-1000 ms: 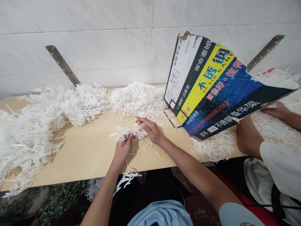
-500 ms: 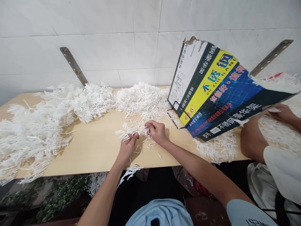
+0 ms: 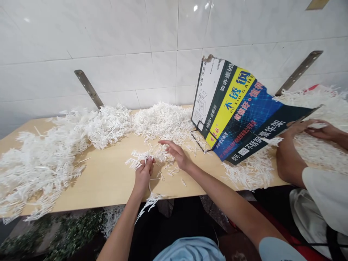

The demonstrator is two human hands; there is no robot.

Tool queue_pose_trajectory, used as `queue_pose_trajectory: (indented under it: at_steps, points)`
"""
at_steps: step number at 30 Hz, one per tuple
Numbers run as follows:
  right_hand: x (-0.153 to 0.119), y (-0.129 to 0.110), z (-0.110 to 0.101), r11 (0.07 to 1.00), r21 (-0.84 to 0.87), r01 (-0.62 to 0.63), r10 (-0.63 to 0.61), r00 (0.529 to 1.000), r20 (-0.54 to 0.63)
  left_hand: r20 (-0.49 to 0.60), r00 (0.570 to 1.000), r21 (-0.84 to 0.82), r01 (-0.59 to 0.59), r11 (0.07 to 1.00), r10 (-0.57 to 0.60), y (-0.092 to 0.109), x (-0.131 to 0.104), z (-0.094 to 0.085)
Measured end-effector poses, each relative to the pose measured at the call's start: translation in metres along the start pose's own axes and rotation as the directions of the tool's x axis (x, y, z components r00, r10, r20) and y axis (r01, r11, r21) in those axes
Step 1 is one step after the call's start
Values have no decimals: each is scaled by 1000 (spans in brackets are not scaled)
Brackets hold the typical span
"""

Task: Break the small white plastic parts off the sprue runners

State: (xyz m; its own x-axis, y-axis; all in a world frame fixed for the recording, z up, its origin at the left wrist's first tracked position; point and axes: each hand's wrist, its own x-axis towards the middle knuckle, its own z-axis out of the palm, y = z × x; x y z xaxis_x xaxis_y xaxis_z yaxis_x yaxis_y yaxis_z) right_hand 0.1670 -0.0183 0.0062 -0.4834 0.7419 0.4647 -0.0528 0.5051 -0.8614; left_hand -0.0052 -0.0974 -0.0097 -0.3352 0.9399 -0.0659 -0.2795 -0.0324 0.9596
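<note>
One white branching sprig (image 3: pixel 135 159), pinched at center frame

Left hand (image 3: pixel 144 170): center of frame; thumb pressed against fingers, gripping the sprig. Right hand (image 3: pixel 176 156): to its right, slightly higher in frame; fingers extended and parted, apparently holding nothing, above or among loose slivers (image 3: pixel 172 171); contact with them cannot be told.

Governing relation: the sprig's forked end runs from the left grip toward frame left, long axis roughly crosswise, pointing away from the right hand. The left hand is on it; the right is near but apart, fingertips aimed toward upper left. One further tuft (image 3: pixel 150 203) hangs by a thin stem below the left hand, past the near edge of the tabletop (image 3: pixel 108 177); whether it belongs to the same piece is unclear.

Materials and shapes. Sprig: matte white, probably moulded plastic, slender, many-tined, coral-like. Tangled bank (image 3: pixel 40 156) of similar pieces: frame left. Finer, looser mound (image 3: pixel 163 117): upper middle. Tabletop: smooth, pale, wood-toned. Printed cardboard panel (image 3: pixel 239 112): right of center, folded, tilted, in white, yellow, blue and blackish green, torn brown at its top corner. Wall (image 3: pixel 122 36): glossy whitish tile. Co-worker's hand (image 3: pixel 324 133): far right, fingers at a white piece.
</note>
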Motion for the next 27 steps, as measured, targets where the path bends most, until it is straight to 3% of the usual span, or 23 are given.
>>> queue_pose_trajectory:
  at_steps: [3,5,8,10,14,19,21,23,27]
  points:
    - [-3,-7,-1,991,126,-41,21,988,154,32,999,47,36,998,-37,-2,0,0]
    - [-4,-9,3,993,60,-105,92,976,195,34,997,55,68,996,-70,-3,1,-1]
    - [-3,-11,12,964,-79,-253,261,957,130,44,996,41,80,996,-82,-6,3,-3]
    - [-2,-13,16,949,-73,-308,314,943,110,76,995,29,63,998,-65,-7,5,-4]
    - [-1,-14,16,955,-32,-295,297,943,151,91,995,64,26,998,-31,-7,7,-5]
    - [-1,-4,13,934,-182,-308,338,926,168,54,998,63,17,998,-21,0,2,2]
    - [-1,2,13,933,-265,-243,304,926,222,19,1000,54,12,998,-13,3,1,6]
    - [-1,6,12,919,-381,-102,221,933,285,-22,1000,51,0,999,1,5,-1,6]
    - [-2,13,6,736,-663,137,146,924,353,-80,996,141,-19,990,30,1,-4,1]
